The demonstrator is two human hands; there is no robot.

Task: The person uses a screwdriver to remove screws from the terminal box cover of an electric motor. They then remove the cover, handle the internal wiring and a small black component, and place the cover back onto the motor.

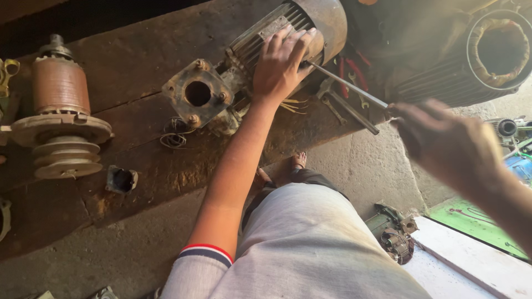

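My left hand (280,63) lies flat, fingers spread, on the ribbed casing of a grey electric motor (266,41) that rests on its side on a worn wooden workbench (138,61). The motor's square terminal box with a round hole (198,93) faces me, with loose yellow wires below my wrist. My right hand (443,141), blurred, grips the end of a long thin metal rod (349,86) whose far tip reaches the motor next to my left hand.
A rotor with a stepped pulley (61,119) stands at the left. A second stator with wrapped windings (487,52) lies at top right. Pliers with red handles and spanners (346,91) lie behind the rod. A small metal part (122,180) sits on the bench; another part (393,232) is on the floor.
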